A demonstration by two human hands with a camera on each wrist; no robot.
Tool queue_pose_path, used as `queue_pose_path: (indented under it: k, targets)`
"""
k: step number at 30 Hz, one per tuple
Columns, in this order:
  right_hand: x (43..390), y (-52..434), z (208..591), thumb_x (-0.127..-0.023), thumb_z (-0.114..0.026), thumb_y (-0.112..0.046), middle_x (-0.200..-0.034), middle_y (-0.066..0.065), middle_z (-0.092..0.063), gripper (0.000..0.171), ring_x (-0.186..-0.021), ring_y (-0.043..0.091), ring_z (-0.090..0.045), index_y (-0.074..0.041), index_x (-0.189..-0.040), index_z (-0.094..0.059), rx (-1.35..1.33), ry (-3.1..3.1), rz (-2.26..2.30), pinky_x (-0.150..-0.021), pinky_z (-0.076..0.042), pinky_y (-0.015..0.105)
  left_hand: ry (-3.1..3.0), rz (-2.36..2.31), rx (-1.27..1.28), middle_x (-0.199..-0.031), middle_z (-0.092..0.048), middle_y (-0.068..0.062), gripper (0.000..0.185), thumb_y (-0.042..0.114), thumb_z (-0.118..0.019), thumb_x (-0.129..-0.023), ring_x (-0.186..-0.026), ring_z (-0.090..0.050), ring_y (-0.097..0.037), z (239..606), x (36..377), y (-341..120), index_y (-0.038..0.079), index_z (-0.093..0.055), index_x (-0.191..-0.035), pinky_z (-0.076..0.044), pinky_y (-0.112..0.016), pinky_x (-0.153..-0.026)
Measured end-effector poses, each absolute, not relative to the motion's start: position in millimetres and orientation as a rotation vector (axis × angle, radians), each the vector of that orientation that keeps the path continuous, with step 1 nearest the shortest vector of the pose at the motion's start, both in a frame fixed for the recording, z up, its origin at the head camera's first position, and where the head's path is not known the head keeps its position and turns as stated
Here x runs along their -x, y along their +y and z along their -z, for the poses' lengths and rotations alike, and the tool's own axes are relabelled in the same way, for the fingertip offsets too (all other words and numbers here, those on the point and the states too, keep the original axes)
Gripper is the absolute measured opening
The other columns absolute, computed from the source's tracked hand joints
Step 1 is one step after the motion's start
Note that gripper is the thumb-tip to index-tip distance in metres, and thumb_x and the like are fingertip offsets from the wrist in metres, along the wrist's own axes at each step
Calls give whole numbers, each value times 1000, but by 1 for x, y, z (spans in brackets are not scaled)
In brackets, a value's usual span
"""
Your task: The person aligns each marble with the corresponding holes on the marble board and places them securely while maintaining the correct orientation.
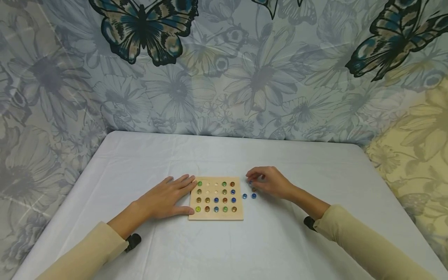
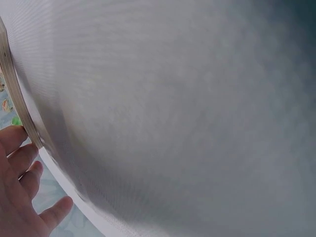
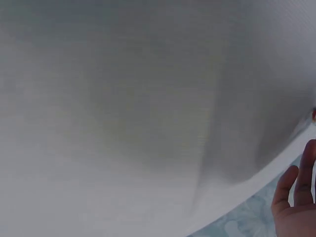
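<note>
A pale wooden board (image 1: 216,218) lies on the table with rows of glass marbles in green, amber, brown and blue. Several hollows in its back middle hold no marble. My left hand (image 1: 168,198) rests at the board's left edge, fingers spread and thumb straight; its fingertips also touch the board edge (image 2: 19,94) in the left wrist view. Just right of the board, my right hand (image 1: 273,182) pinches at a blue marble (image 1: 250,182) with thumb and fingertips. Nearby lie a light blue marble (image 1: 244,196), a dark blue marble (image 1: 253,196) and a brownish marble (image 1: 254,189).
A white cloth (image 1: 280,249) covers the table, whose back edge meets a wall hanging (image 1: 224,77) printed with flowers and butterflies. Dark wrist bands (image 1: 133,242) show below both beige sleeves (image 1: 367,245).
</note>
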State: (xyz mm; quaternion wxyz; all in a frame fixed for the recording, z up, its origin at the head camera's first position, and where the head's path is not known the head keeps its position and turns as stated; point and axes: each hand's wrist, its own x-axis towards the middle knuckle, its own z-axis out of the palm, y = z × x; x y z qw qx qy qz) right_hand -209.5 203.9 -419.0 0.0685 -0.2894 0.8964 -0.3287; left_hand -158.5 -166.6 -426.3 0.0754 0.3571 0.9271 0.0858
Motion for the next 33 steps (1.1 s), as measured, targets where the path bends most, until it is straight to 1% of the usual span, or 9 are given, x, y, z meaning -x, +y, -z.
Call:
queue_pose_path:
  k: [13,19,25,27,30,33]
  targets:
    - [212,171,414,-88,-74,-2,-103,0,-74,27,-95,15,-67,-3,-115,-70,944,2635,1054,-81,-51,41,2769,-255,-1073,-162,-27,-8,88,69,-49,-93,-149,-24,-28,427,160,-166,11,-32,-157,-27,-60,-113]
    - [212,158,413,-89,-74,-4,-103,0,-74,26,-96,14,-67,-4,-115,-70,986,2610,1069,-81,-51,41,2767,-246,-1071,-162,-27,-8,88,69,-49,-93,-149,-24,-28,426,160,-166,11,-32,-157,-27,-60,-113]
    - [211,144,414,-88,-74,-4,-101,-1,-75,26,-96,12,-68,-4,-114,-71,989,2561,1102,-85,-51,41,2770,-237,-1061,-162,-28,-8,88,69,-49,-93,-149,-25,-28,426,159,-166,11,-33,-157,-28,-60,-113]
    - [210,139,414,-88,-75,-4,-101,-1,-75,26,-97,11,-68,-4,-114,-71,988,2546,1106,-88,-51,41,2772,-229,-1056,-162,-28,-8,88,69,-49,-93,-149,-26,-28,426,159,-166,11,-33,-157,-28,-59,-113]
    - [209,133,415,-88,-75,-3,-103,1,-75,26,-99,13,-68,-3,-114,-70,997,2510,1126,-93,-51,41,2772,-223,-1052,-162,-28,-7,88,69,-49,-93,-149,-26,-28,425,159,-166,12,-33,-157,-28,-59,-113]
    - [209,127,417,-88,-75,-2,-104,3,-75,26,-99,14,-69,-2,-113,-70,1035,2478,1133,-92,-53,36,2771,-226,-1051,-162,-28,-7,88,69,-49,-93,-149,-26,-28,425,159,-166,12,-33,-157,-28,-59,-113]
